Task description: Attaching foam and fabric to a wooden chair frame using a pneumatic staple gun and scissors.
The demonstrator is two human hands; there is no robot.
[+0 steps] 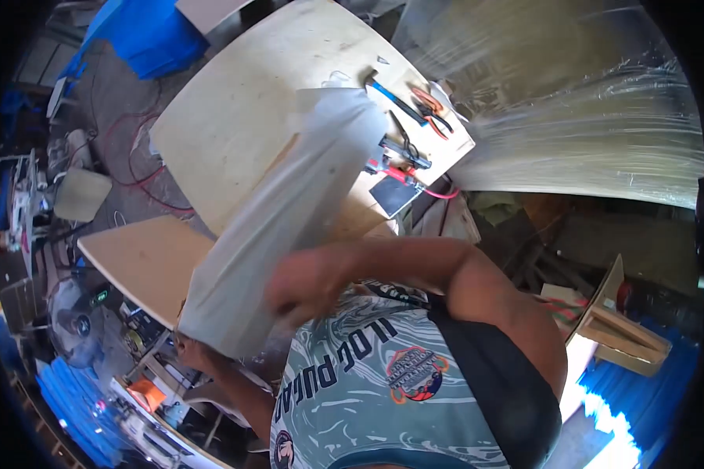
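A long, pale grey-white piece, smooth and lightly creased like cloth or a covered panel (281, 211), slants from the middle of the table down to my body. At its lower left corner my left hand (193, 353) is closed around the edge, with part of the fingers hidden behind it. My right hand (309, 283) is over the near right side of this piece, smeared by motion. Its fingers do not show clearly, and I cannot tell whether it touches the surface.
On the pale wooden table (219, 117) lie a blue-handled hammer (399, 99), orange-handled pliers (432, 111) and a red-and-black air tool (395, 170) with a hose. A brown board (145, 258) stands left. Plastic-wrapped material (579, 117) fills the far right. A fan (74, 322) stands lower left.
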